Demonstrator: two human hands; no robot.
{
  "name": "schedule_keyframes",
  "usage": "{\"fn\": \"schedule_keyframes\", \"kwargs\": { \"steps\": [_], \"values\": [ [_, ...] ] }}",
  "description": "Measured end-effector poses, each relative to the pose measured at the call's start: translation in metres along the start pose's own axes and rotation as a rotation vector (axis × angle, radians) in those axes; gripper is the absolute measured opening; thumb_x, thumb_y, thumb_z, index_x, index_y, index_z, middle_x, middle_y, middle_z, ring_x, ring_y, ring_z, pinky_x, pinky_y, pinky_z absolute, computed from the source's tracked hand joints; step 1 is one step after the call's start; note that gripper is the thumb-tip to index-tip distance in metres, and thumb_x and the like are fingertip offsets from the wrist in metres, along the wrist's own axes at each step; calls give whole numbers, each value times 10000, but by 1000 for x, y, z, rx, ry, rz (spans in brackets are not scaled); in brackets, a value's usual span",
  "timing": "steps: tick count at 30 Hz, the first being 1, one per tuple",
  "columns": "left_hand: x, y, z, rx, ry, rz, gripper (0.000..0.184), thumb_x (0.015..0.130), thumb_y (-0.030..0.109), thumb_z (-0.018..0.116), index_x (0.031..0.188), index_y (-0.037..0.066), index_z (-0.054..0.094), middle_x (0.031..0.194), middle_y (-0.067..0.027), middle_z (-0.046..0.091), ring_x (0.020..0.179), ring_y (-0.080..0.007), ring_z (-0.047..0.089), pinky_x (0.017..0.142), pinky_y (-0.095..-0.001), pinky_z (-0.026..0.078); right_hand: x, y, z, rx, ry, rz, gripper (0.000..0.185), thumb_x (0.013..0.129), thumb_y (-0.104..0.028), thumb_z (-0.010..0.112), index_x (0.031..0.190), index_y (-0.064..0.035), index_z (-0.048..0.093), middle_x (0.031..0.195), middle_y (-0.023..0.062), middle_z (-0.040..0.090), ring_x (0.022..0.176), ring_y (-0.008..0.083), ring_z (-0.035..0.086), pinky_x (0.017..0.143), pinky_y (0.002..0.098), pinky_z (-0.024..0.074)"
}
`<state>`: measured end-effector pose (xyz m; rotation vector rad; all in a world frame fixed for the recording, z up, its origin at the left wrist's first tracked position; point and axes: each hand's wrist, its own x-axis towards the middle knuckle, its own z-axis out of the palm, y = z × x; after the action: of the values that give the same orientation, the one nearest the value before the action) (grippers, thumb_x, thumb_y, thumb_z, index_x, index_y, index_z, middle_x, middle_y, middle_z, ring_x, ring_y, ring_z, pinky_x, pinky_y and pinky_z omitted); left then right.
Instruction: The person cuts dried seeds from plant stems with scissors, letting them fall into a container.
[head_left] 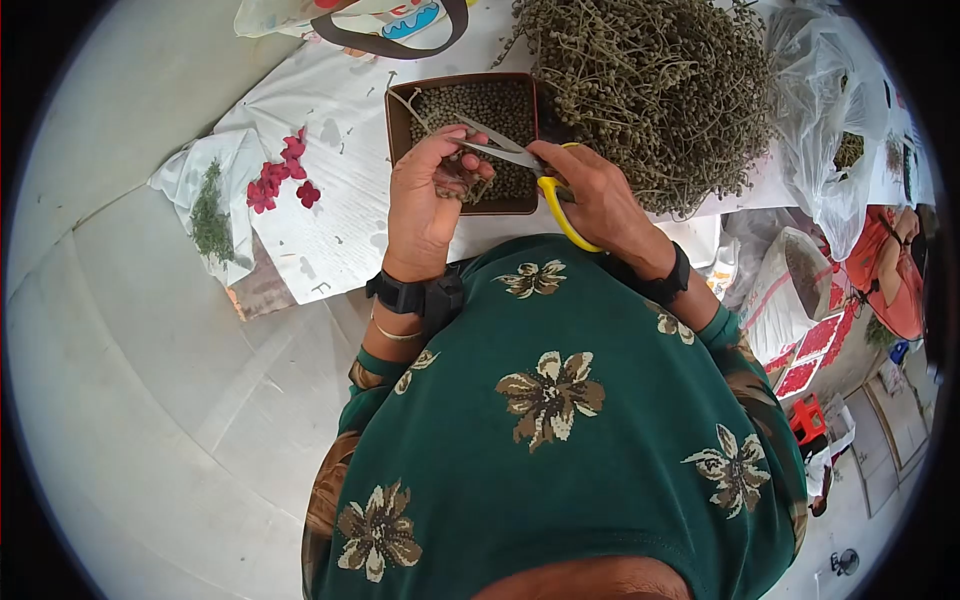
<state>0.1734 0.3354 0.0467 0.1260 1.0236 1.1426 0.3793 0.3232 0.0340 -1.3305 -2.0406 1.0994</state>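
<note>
My left hand (432, 195) is curled over the near left part of a brown rectangular tray (393, 125), its fingers closed round a small sprig of dried stems with round seed pods (463, 183). Small round greenish pods (490, 100) fill much of the tray. In my right hand (598, 195) is a pair of yellow-handled scissors (550, 192), the blades parted and pointing left toward my left fingers. A large heap of dried stalks with pods (645, 95) lies right of the tray.
White cloth (330, 240) covers the table. Pink flowers (270, 187) and a green sprig (210, 215) lie at left. A bag with a dark handle (385, 45) stands behind the tray. Clear plastic bags (830, 110) and a white sack (785, 305) are at right, near another person's arm (890, 262).
</note>
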Motion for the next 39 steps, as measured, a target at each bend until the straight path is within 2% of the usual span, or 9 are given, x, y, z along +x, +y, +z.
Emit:
{"fn": "schedule_keyframes", "kwargs": {
  "steps": [10,16,23,29,36,39],
  "values": [
    [-5,-8,-7,99,26,-24,167,837,66,577,961,-39,617,810,-114,630,637,-190,604,641,-338,546,-1,0,4,-26,16,-17,483,750,-7,659,1216,-50,537,959,177,623,822,361,617,688,390,511],
    [-14,-6,-3,222,36,68,129,854,60,587,943,-27,621,781,-94,629,622,-176,609,579,-301,543,0,-7,6,18,-16,29,458,775,-21,657,1218,-40,544,1006,193,638,852,356,637,706,379,521],
    [-17,-1,-8,226,-19,65,135,856,63,592,947,-33,620,785,-106,632,600,-170,602,575,-294,540,0,-15,11,58,-20,71,434,802,-42,656,1222,-34,546,1063,206,635,889,353,647,732,369,527],
    [-12,-6,-10,238,-49,88,134,850,44,582,940,-45,625,770,-107,631,592,-163,599,577,-292,537,-3,-7,11,10,21,1,415,792,-40,658,1196,-41,562,980,190,642,842,342,635,702,377,513],
    [-11,-3,-14,482,-117,215,129,840,41,575,897,-59,635,710,-64,611,575,-110,564,525,-252,487,-6,-10,14,-10,46,-26,400,786,-42,660,1176,-52,573,930,177,637,816,338,617,681,386,499],
    [-10,1,-17,534,-128,203,130,840,40,576,910,-58,626,699,-73,607,564,-126,563,531,-261,485,-7,-13,17,-20,31,-6,400,788,-43,659,1178,-54,572,938,178,637,821,344,616,686,388,501]
  ]
}}
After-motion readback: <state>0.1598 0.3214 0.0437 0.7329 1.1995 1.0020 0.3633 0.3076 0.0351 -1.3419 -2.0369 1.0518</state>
